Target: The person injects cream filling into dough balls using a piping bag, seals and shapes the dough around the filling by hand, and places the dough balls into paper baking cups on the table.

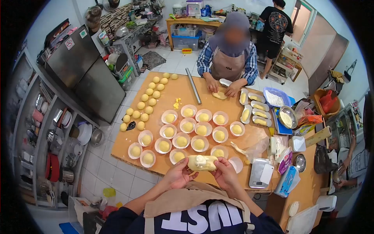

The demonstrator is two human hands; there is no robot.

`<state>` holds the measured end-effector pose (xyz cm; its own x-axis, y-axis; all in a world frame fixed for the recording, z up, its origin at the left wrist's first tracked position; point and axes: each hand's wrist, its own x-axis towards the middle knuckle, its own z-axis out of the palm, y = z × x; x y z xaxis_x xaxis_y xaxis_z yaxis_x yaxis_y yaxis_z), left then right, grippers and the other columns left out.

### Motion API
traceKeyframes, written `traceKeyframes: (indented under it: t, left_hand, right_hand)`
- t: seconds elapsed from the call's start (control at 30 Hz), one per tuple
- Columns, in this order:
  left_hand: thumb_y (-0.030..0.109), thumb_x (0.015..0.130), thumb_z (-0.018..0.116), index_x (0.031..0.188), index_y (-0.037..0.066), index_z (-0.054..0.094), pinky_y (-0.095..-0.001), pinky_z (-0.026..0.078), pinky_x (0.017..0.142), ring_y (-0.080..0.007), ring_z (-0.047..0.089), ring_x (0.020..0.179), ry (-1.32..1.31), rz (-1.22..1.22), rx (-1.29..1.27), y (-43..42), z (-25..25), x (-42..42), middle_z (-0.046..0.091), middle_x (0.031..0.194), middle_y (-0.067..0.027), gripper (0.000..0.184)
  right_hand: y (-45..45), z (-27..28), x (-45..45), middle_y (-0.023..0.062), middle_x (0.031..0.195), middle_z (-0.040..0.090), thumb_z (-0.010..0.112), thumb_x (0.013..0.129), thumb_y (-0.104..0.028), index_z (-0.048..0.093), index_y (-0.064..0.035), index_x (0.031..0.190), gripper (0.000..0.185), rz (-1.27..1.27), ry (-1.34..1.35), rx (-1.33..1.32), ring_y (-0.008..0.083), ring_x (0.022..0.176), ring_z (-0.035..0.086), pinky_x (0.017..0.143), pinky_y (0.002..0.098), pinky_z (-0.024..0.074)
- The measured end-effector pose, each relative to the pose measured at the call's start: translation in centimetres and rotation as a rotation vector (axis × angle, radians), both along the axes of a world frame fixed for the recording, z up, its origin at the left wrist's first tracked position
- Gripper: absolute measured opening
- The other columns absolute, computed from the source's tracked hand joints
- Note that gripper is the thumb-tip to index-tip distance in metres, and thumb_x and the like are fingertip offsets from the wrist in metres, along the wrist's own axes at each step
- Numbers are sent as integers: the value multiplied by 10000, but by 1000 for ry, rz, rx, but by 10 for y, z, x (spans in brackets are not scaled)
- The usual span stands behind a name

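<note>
Between my two hands, above the table's near edge, is a flattened piece of dough point(191, 164) with a white lump of filling point(202, 160) on top. My left hand point(178, 175) pinches its left end, and my right hand point(225, 173) grips the right end. Just beyond my hands stand several white paper cups, each with a round dough ball point(178, 156) inside. A paper cup point(236, 164) showing no ball lies right of my right hand. Farther left, loose dough balls point(149, 91) sit in rows.
Across the wooden table point(159, 113), a person in an apron point(230, 64) handles a flat dough piece point(219, 95). A metal rolling pin point(193, 86) lies near them. Filled oblong paper cups point(259, 106) sit at right. A scale point(258, 173) and a blue tissue pack point(287, 180) are nearer me.
</note>
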<state>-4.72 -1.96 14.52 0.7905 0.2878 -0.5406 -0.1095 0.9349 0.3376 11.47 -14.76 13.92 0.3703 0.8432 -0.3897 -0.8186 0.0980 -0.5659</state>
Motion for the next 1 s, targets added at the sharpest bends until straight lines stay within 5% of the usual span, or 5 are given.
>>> traceKeyframes:
  t: [0.27,0.47,0.73,0.83,1.0]
  left_hand:
    - [308,961,472,1110,136,540,-392,465,851,-169,582,987,-166,28,-16,22,1,-26,602,1095,-7,238]
    - [244,937,522,1187,86,498,-322,508,763,-162,604,974,-179,-140,239,49,22,-56,580,1162,-13,296]
    - [186,918,563,1251,131,439,-230,520,666,-120,586,949,-66,-201,363,70,15,-84,530,1186,-2,360]
    - [175,936,512,1284,90,406,-370,493,899,-190,535,1120,-126,-250,292,77,15,-93,510,1236,-82,373]
    - [98,902,543,1289,60,394,-338,477,910,-200,542,1107,-221,-318,194,90,30,-107,508,1213,-89,416]
  right_hand:
    - [16,22,-20,62,975,640,558,891,-52,568,-44,995,105,-77,-55,32,155,853,637,751,290,549]
    - [31,55,-47,47,984,642,600,872,-61,592,-23,1051,183,21,-392,-119,103,781,612,657,226,509]
    - [52,80,-98,79,1052,554,699,777,-12,564,29,1146,395,123,-772,-158,144,904,587,782,247,528]
    - [63,96,-118,87,1061,505,750,733,-46,551,34,1173,490,199,-1026,-199,163,937,580,811,264,534]
    - [77,103,-148,108,1046,504,800,685,-118,552,21,1186,575,247,-1336,-293,186,930,586,792,275,542]
